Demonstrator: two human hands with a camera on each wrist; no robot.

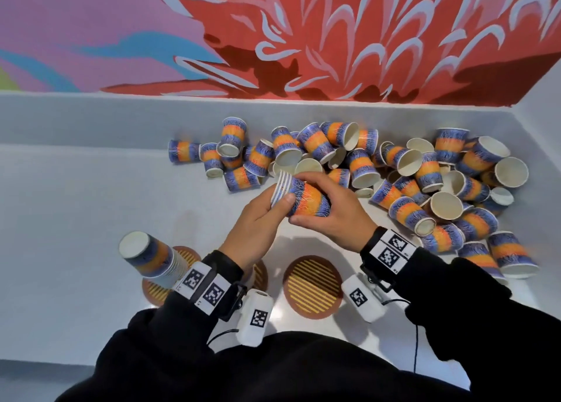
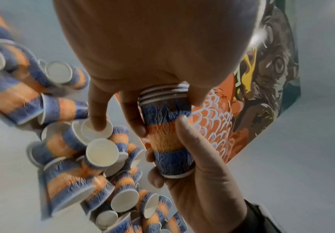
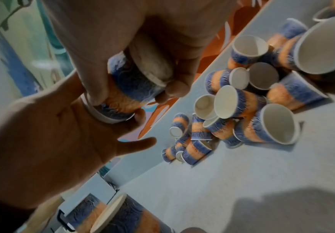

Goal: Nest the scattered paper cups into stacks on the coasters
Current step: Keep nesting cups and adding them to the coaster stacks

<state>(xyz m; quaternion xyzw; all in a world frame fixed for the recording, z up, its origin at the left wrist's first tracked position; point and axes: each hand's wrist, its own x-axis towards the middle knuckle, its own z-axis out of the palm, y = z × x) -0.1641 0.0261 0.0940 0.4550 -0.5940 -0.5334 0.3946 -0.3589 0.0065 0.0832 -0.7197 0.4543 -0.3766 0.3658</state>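
Note:
Both hands hold one nested stack of blue-and-orange paper cups (image 1: 303, 199) sideways above the table. My left hand (image 1: 273, 202) grips the end with several white rims. My right hand (image 1: 323, 202) wraps the outer cup's body and base. The left wrist view shows the stack (image 2: 168, 135) with the rims under my left fingers (image 2: 132, 119) and my right hand (image 2: 194, 170) around the base. In the right wrist view the stack (image 3: 129, 89) is largely covered. Another stack (image 1: 151, 256) stands bottom-up on the left coaster (image 1: 189, 254). Scattered cups (image 1: 403, 174) lie beyond.
A bare round striped coaster (image 1: 312, 286) lies under my right wrist, and a middle coaster (image 1: 260, 275) is half hidden by my left wrist. The grey table (image 1: 76, 189) meets a painted wall at the back. Loose cups (image 1: 513, 254) reach the right front.

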